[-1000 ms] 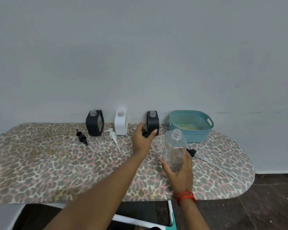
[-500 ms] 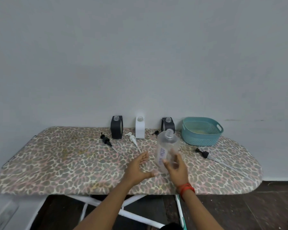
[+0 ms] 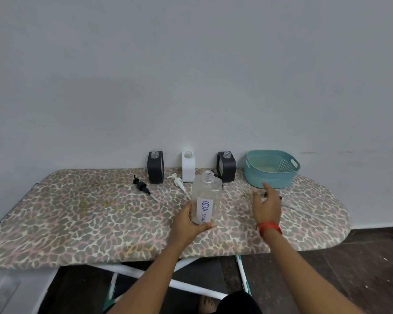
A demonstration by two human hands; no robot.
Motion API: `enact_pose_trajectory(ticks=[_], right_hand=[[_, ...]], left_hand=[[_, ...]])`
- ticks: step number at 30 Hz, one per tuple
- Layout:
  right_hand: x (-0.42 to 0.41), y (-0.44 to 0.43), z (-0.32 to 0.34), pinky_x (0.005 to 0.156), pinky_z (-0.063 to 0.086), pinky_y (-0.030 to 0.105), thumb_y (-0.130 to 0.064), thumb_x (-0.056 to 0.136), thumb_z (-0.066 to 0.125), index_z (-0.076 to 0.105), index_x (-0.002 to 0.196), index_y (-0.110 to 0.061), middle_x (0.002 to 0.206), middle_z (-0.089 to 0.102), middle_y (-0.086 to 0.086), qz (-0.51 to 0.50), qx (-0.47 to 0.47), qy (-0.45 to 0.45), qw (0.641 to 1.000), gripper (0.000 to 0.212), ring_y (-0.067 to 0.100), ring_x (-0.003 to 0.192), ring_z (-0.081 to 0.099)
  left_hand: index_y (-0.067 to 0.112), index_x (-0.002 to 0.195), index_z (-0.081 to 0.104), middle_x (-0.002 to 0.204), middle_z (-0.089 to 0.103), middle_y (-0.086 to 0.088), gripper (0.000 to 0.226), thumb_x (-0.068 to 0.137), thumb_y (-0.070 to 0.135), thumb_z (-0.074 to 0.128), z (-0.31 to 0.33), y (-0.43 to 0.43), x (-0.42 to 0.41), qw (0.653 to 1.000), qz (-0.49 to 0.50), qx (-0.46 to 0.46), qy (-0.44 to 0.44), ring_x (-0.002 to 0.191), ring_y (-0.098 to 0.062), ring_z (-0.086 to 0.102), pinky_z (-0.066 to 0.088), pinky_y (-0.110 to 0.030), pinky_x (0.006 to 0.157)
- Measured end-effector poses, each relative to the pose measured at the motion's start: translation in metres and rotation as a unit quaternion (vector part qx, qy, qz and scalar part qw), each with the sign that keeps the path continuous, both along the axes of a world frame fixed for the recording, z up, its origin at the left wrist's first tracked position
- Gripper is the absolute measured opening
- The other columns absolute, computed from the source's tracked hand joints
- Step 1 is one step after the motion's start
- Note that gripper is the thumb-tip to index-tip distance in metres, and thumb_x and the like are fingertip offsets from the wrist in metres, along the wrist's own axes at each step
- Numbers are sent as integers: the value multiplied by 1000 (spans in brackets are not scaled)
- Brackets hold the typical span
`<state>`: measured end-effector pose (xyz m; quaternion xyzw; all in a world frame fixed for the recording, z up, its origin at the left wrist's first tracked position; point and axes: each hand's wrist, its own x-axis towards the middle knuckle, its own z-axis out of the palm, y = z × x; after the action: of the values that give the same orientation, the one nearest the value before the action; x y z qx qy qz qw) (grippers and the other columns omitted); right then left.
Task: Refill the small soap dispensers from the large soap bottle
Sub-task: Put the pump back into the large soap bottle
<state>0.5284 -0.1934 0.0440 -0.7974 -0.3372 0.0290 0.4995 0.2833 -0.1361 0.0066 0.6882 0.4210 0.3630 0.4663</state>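
A leopard-print board (image 3: 82, 214) stands against the wall, everything laid out on it. At its right end sits a teal basket (image 3: 271, 175). The big clear bottle (image 3: 206, 198) (labelled DISH SOAP, its cap off) stands upright near the middle, and the left hand (image 3: 186, 223) is wrapped around its lower part. The right hand (image 3: 266, 203) hovers above the board to the bottle's right, fingers spread and gripping nothing. Along the wall stand three uncapped dispensers: a black one (image 3: 155, 167), a white one (image 3: 188, 167) and another black one (image 3: 227, 167). A black pump (image 3: 142, 185) and a white pump (image 3: 178, 181) lie loose in front of them.
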Motion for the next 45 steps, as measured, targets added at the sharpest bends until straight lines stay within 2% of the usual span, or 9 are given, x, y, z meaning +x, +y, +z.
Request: enact_pose_trajectory(ticks=[4, 6, 14, 16, 19, 24, 28, 35, 45], right_hand=[[48, 9, 2, 108, 40, 54, -15, 96, 57, 32, 151, -13, 160, 26, 16, -46, -262, -61, 962, 61, 41, 137, 37], [57, 12, 0, 107, 40, 53, -11, 98, 49, 34, 149, -10, 157, 28, 21, -43, -327, -64, 942, 53, 42, 136, 37], [53, 16, -10, 96, 49, 44, 1, 97, 46, 60, 123, -1, 125, 50, 22, 60, -344, -194, 917, 30, 38, 112, 55], [40, 20, -1, 97, 48, 42, -4, 96, 54, 63, 121, -3, 121, 54, 19, 125, -310, -214, 918, 27, 35, 111, 55], [9, 29, 32, 95, 45, 35, -9, 94, 64, 65, 122, -7, 118, 60, 14, 221, -171, -207, 938, 28, 29, 107, 57], [-29, 35, 126, 76, 44, 7, -14, 89, 72, 66, 119, -12, 106, 68, -2, 265, 102, -119, 952, 31, 15, 85, 63], [-46, 25, 204, 70, 53, 26, -16, 95, 64, 65, 121, -21, 107, 72, 5, 323, 252, -13, 912, 27, 11, 81, 65], [-67, 16, 254, 59, 50, 28, -3, 99, 56, 62, 124, -8, 105, 70, 12, 359, 301, 10, 883, 26, 20, 93, 65], [-83, 11, 264, 58, 49, 24, -3, 98, 56, 62, 124, -12, 105, 71, 7, 377, 311, 3, 872, 27, 20, 95, 67]], left_hand=[[30, 129, 55, 125, 66, 14, 86, 56, 57, 94, 1, 0, 1, 1000, 3, 7, 8, 114, -5, 63, 59, -30, 92], [33, 127, 55, 122, 66, 17, 83, 57, 56, 94, 2, 0, 1, 1000, 6, 10, 7, 113, -3, 63, 58, -25, 90], [34, 123, 57, 121, 68, 12, 80, 57, 54, 95, 2, 1, 1, 1000, 15, 22, 1, 110, -2, 65, 58, -25, 89], [32, 123, 58, 119, 69, 13, 78, 57, 55, 95, 2, 1, 0, 1000, 17, 24, -2, 108, 0, 65, 58, -23, 87], [30, 124, 61, 118, 70, 14, 79, 57, 59, 93, 2, -1, 0, 999, 20, 24, -14, 107, 1, 67, 58, -20, 84], [31, 127, 59, 120, 69, 16, 74, 65, 53, 92, 7, -6, -2, 999, 22, 34, -16, 110, 0, 66, 59, -23, 87], [23, 134, 57, 125, 66, 12, 77, 69, 43, 93, 11, -8, -1, 999, 24, 38, -25, 114, -2, 64, 56, -20, 90], [14, 140, 54, 131, 64, 1, 82, 70, 33, 94, 9, -6, 0, 999, 23, 24, -32, 122, -15, 62, 56, -38, 101], [17, 136, 58, 126, 66, 5, 80, 68, 37, 94, 9, -5, -2, 999, 20, 30, -35, 118, -13, 64, 57, -36, 96]])
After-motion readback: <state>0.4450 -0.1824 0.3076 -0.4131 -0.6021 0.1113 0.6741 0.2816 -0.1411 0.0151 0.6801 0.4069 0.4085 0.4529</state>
